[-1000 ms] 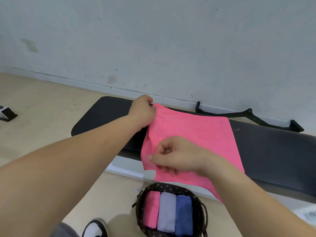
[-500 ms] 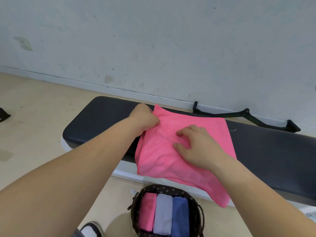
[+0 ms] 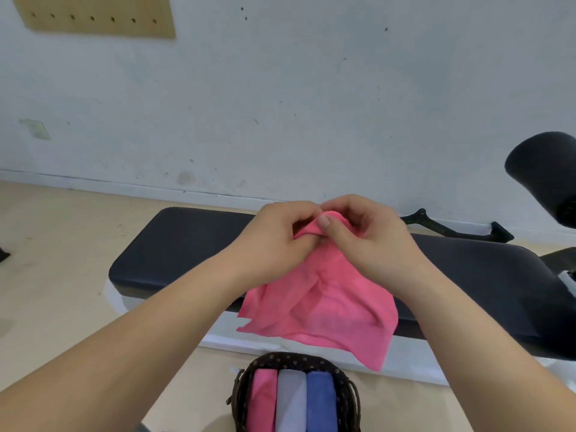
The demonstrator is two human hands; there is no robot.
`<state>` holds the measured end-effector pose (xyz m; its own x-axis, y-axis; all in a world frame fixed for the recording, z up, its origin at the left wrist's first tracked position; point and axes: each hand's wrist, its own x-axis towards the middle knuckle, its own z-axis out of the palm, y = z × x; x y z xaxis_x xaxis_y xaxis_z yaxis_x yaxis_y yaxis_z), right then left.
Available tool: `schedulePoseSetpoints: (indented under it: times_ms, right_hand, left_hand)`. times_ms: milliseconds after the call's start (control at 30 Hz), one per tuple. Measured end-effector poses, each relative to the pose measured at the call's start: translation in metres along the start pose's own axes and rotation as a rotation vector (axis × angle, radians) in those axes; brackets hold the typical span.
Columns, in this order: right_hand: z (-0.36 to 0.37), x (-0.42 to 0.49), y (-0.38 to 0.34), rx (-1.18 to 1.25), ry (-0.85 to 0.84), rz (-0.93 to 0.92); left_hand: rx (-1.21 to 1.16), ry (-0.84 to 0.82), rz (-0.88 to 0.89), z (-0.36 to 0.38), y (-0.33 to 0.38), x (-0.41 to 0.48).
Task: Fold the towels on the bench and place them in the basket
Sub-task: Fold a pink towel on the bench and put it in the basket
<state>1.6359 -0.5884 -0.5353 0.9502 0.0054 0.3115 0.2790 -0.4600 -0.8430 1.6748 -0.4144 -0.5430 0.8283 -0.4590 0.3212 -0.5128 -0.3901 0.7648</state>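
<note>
Closest in, at the bottom edge: dark woven basket (image 3: 293, 358) on the floor (image 3: 56, 275), holding three folded towels side by side, pink folded towel (image 3: 265, 400) left, pale lavender towel (image 3: 291, 403) middle, blue towel (image 3: 321, 400) right.

Just above it, loose pink towel (image 3: 324, 307), rumpled, draped over the front edge of the dark padded surface (image 3: 187, 244), lowest corner hanging near the basket's rim.

Up at the towel's top, both hands together and touching. Left hand (image 3: 274, 241) curled, fingers pinching the bunched top edge. Right hand (image 3: 364, 238) curled over the same bunch, thumb pressed onto the fold. Cloth gathered to a peak between them.

Further back, black frame leg (image 3: 452, 227) on the floor behind the surface, black foam roller pad (image 3: 542, 179) far right, scuffed white wall (image 3: 280, 104) with a tan pegboard (image 3: 99, 14) top left.
</note>
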Motion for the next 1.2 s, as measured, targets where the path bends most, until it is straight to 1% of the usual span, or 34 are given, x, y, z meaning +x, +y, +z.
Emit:
schedulePoseSetpoints:
  times_ms: [133, 233, 333, 467, 533, 600, 700, 767, 833, 900, 1000, 1100, 1200]
  right_hand:
    - [-0.004, -0.011, -0.008, 0.002, -0.022, -0.016]
    - [-0.004, -0.015, -0.012, 0.040, 0.099, -0.051]
    - [-0.009, -0.019, -0.017, 0.078, 0.187, -0.065]
    - [-0.017, -0.021, -0.020, 0.092, 0.199, -0.072]
    - [-0.018, -0.020, -0.019, 0.116, 0.174, -0.061]
    - [-0.021, -0.020, -0.017, 0.152, 0.127, -0.033]
    - [-0.030, -0.020, -0.017, 0.259, -0.043, 0.037]
    - [-0.035, -0.021, -0.015, 0.228, -0.129, 0.015]
    - [-0.036, -0.023, -0.014, 0.204, -0.145, -0.011]
    - [-0.036, -0.025, -0.012, 0.197, -0.133, 0.005]
    - [-0.036, -0.028, -0.008, 0.153, -0.150, 0.055]
    - [-0.036, -0.030, -0.006, 0.064, -0.197, 0.110]
    - [-0.037, -0.032, -0.005, 0.022, -0.234, 0.169]
  left_hand:
    - [-0.174, 0.128, -0.044, -0.001, 0.007, -0.022]
    - [-0.269, 0.155, -0.054, -0.006, 0.007, -0.031]
    - [-0.291, 0.162, -0.018, -0.005, 0.014, -0.038]
    - [-0.226, 0.137, -0.013, 0.000, 0.014, -0.040]
    - [-0.180, 0.121, -0.036, 0.000, 0.011, -0.039]
    - [-0.171, 0.138, -0.054, 0.000, 0.008, -0.039]
    - [-0.180, 0.150, -0.061, -0.004, 0.007, -0.038]
    - [-0.175, 0.144, -0.035, -0.006, 0.007, -0.038]
    - [-0.201, 0.145, -0.019, -0.006, 0.008, -0.039]
    - [-0.186, 0.139, -0.007, -0.005, 0.007, -0.040]
    - [-0.072, 0.093, 0.037, -0.001, 0.004, -0.042]
    - [0.037, 0.083, 0.087, 0.000, 0.002, -0.042]
    - [0.097, 0.062, 0.070, 0.001, 0.001, -0.041]
